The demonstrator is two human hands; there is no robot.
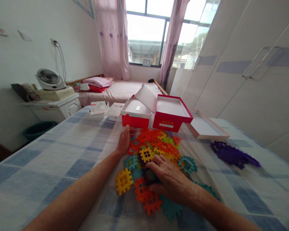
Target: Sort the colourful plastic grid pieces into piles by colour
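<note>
A heap of plastic interlocking building tiles (156, 144) in orange, yellow, teal and green lies in the middle of the table, many with window-like cutouts. My left hand (124, 140) rests on edge at the heap's far left side, thumb up and fingers stretched along it, partly blurred. Over the near part of the heap is my right hand (167, 176), fingers apart and reaching in among the tiles beside a yellow window tile (146, 154). Another yellow tile (124, 182) lies at the near left, with an orange tile (152, 202) in front.
Behind the heap stand an open red-and-white box (135, 121) and an open crimson box (167, 124). A shallow pale lid (208, 126) lies to their right, small white boxes (98, 109) to their left. Purple tiles (233, 155) are piled at the right on the checked tablecloth (86, 157).
</note>
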